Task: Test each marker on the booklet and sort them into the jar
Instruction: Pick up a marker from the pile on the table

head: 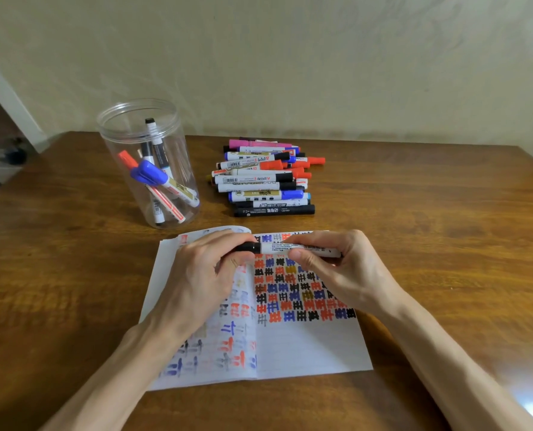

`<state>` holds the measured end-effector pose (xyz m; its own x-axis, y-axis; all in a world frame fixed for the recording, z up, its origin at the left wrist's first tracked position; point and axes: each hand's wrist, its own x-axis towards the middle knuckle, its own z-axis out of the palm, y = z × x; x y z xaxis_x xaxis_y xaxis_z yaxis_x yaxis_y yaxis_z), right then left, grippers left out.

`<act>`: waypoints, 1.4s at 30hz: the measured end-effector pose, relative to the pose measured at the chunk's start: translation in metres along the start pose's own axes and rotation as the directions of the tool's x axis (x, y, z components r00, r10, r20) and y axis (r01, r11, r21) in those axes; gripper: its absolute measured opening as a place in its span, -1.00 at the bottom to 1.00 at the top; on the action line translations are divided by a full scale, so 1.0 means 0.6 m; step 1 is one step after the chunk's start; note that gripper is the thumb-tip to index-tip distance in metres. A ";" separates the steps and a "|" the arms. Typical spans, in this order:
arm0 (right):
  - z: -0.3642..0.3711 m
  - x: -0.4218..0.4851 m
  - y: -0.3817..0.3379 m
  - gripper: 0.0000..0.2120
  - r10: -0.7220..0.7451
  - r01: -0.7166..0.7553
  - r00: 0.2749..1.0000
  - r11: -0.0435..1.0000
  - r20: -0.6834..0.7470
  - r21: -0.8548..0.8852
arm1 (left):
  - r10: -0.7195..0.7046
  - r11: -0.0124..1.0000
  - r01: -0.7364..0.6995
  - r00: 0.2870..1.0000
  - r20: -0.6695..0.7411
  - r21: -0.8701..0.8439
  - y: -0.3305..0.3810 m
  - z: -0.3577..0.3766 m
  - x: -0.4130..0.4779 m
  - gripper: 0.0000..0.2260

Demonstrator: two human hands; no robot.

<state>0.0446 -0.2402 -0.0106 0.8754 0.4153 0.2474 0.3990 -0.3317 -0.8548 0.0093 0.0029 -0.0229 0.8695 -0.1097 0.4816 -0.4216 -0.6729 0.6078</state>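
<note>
2 bare hands hold 1 white-barrelled marker with a black cap (273, 247) level above the far edge of the open paper booklet (308, 346). Left hand (203, 275): fingers curled round the black cap end. Right hand (339, 272): thumb and fingertips pinch the white barrel. Cap sits against the barrel; whether it is fully seated cannot be told.

Booklet lies flat on the brown wooden table (445, 244), at centre of view. Its right page carries rows of red, blue, black and ochre test characters on the upper half and is blank below; its left page shows fainter marks.

Clear plastic cylindrical jar (165, 150) stands upright and open-topped at 11 o'clock from the booklet, apart from it. Several markers lean inside, among them blue-capped and red-capped ones.

Loose pile of capped markers (265, 178) lies at 12 o'clock from the booklet and at 3 o'clock from the jar, near it. Barrels lie crosswise; caps are black, blue, red and pink.
</note>
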 end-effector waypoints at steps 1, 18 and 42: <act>0.001 0.002 0.000 -0.60 0.002 -0.002 1.000 1.000 0.002 0.001 | 0.001 1.000 -0.001 1.000 -0.010 0.010 -0.001 -0.001 0.002 -0.76; -0.013 0.014 -0.008 -0.72 0.062 -0.064 0.996 0.998 0.065 0.028 | -0.154 0.934 0.222 0.957 0.246 -0.279 -0.002 -0.021 0.035 -0.77; 0.050 0.005 -0.009 -0.75 -0.002 -0.009 0.995 0.995 0.104 0.103 | -0.250 0.542 0.449 0.893 0.373 -0.711 0.025 0.008 0.053 -0.48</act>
<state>0.0367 -0.2117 -0.0193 0.8415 0.5016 0.2005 0.3612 -0.2464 -0.8993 0.0320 -0.0143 -0.0014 0.9783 -0.2026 0.0424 -0.0211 0.1063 0.9941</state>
